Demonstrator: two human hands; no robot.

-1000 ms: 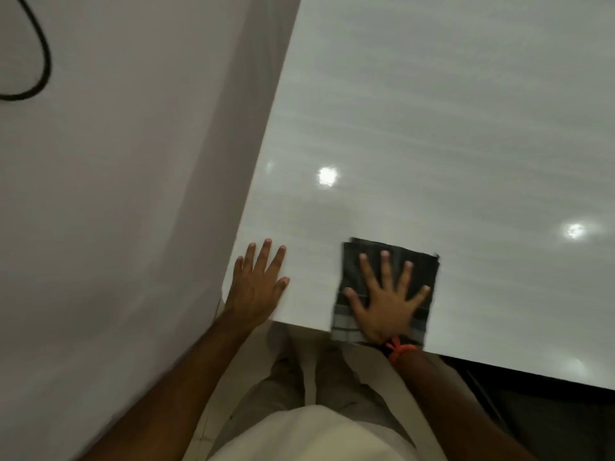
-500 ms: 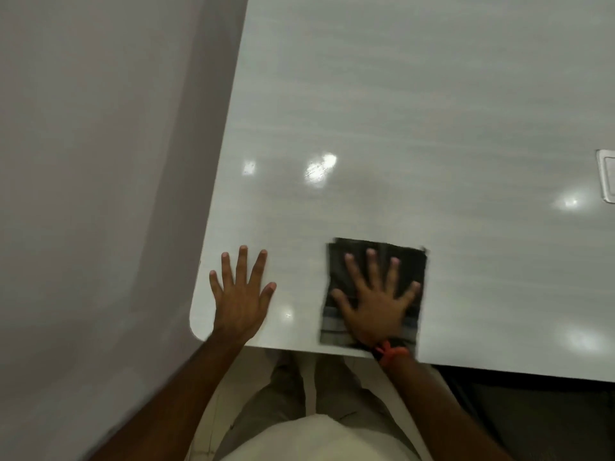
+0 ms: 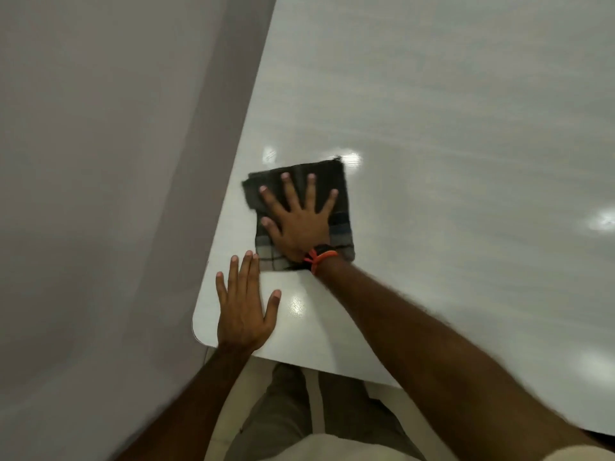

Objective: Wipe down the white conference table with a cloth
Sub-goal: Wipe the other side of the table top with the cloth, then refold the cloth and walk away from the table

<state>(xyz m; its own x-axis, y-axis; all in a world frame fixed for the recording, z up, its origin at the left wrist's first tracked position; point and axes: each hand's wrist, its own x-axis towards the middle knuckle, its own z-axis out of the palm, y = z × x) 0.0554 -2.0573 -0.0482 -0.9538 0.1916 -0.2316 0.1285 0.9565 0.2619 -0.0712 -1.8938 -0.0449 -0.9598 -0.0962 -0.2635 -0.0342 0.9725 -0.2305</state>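
Note:
A dark checked cloth (image 3: 339,227), folded into a square, lies flat on the glossy white conference table (image 3: 449,144) close to its left edge. My right hand (image 3: 298,221) presses down on the cloth with fingers spread; an orange band circles that wrist. My left hand (image 3: 244,304) rests flat on the bare tabletop by the rounded near-left corner, fingers apart, its fingertips just short of the cloth's near edge. It holds nothing.
The table's left edge (image 3: 229,181) runs diagonally up the view, with pale floor (image 3: 100,194) beside it. The near edge (image 3: 332,367) crosses just above my legs (image 3: 283,410). Ceiling lights reflect on the table surface.
My right hand has pushed the cloth away from the near edge and leftwards, towards the table's left edge. My left hand has stayed planted near the corner. The view has shifted.

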